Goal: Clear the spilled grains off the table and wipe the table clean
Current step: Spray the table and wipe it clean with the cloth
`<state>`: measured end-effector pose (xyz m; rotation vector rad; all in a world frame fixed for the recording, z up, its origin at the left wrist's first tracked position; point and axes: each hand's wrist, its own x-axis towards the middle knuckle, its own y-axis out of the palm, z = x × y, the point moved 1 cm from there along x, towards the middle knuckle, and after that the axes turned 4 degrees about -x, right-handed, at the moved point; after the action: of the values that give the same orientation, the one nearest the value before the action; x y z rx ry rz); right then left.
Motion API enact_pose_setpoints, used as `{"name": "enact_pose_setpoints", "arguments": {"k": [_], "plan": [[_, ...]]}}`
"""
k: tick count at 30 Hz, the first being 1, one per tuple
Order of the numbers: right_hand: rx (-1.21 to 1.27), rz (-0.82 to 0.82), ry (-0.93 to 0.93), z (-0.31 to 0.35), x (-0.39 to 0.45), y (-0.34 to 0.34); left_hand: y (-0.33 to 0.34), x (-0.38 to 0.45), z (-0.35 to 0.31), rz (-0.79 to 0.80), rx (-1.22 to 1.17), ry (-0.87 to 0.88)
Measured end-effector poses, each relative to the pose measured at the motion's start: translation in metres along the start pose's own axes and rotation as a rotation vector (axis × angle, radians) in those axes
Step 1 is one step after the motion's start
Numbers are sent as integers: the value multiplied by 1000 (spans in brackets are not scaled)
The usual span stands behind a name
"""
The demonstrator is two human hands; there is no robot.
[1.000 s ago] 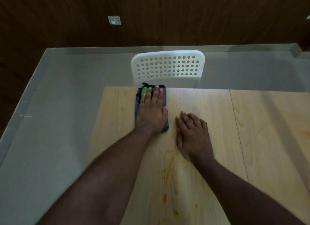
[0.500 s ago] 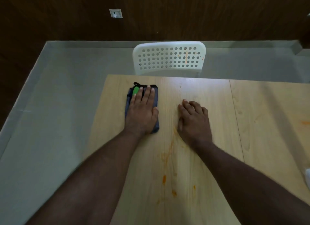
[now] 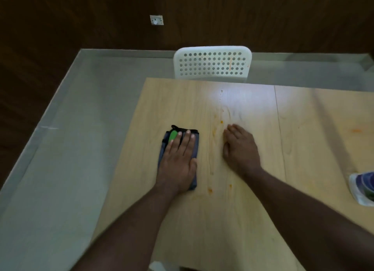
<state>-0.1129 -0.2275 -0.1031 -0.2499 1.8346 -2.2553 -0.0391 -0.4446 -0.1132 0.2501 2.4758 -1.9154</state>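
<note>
A folded grey-blue cloth (image 3: 194, 149) with a green patch and a black edge lies on the light wooden table (image 3: 293, 145). My left hand (image 3: 179, 161) presses flat on the cloth, fingers straight, covering most of it. My right hand (image 3: 239, 149) rests on the bare table just to the right, fingers loosely curled and holding nothing. Orange smears and specks (image 3: 210, 190) run in a line between my two hands, and another orange mark (image 3: 356, 130) sits far right.
A white perforated chair back (image 3: 212, 63) stands at the table's far edge. A white and blue package (image 3: 363, 188) lies at the right border. Grey floor (image 3: 70, 159) spreads to the left, under a dark wooden wall with a socket (image 3: 156, 20).
My left hand has drawn the cloth back from the table's far edge toward me. My right hand stayed beside it on the table.
</note>
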Motion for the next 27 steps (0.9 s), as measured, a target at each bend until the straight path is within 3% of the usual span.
{"name": "enact_pose_setpoints", "arguments": {"k": [7,14,20,27], "plan": [[-9,43,-61,-7,-97,10,-1,15,-25,-26,52,-134],[3,14,-30,-6,-96,14,21,-46,-56,-22,-9,36],[31,31,-39,-1,-100,3,20,-126,-16,-10,-41,46],[9,19,-55,0,-101,7,23,-97,-22,-83,32,-137]]}}
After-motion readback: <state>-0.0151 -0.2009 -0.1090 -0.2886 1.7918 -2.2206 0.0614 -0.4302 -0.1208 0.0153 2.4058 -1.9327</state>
